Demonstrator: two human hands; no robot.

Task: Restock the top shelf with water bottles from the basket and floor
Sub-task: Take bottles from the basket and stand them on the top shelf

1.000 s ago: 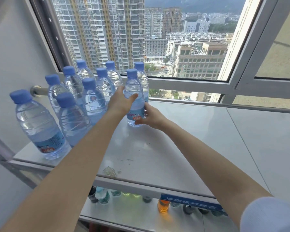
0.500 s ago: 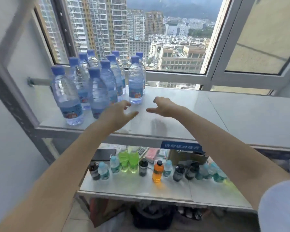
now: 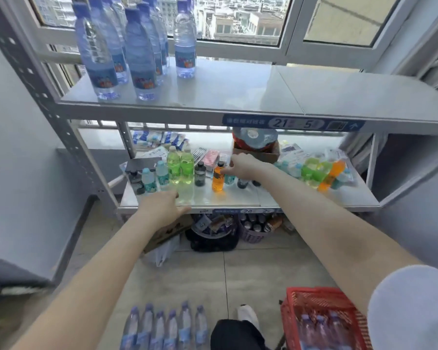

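As both arms stretch straight out ahead, neither hand has hold of anything. The left hand (image 3: 162, 207) hangs palm down, fingers loose and a little spread, in front of the front edge of the middle shelf (image 3: 314, 198). The right hand (image 3: 245, 165) is higher and farther in, knuckles up, fingers loosely curled, with its fingertips right by the cap of an orange bottle (image 3: 218, 179); whether they touch it, I can't tell. That orange bottle stands on the middle shelf, with two green bottles (image 3: 180, 168) off to its left. Up above, the top shelf (image 3: 238, 97) carries a cluster of water bottles (image 3: 137, 54) packed at its left end, all upright, blue caps on, and a lone bottle (image 3: 185, 46) stands just to the right of the group. Down at the bottom of the view, a row of bottles (image 3: 165, 327) stands side by side on the floor tiles. To the right sits the red basket (image 3: 314, 292) with a few capped bottles (image 3: 321, 329) inside. A white shoe (image 3: 247, 314) shows between the two.
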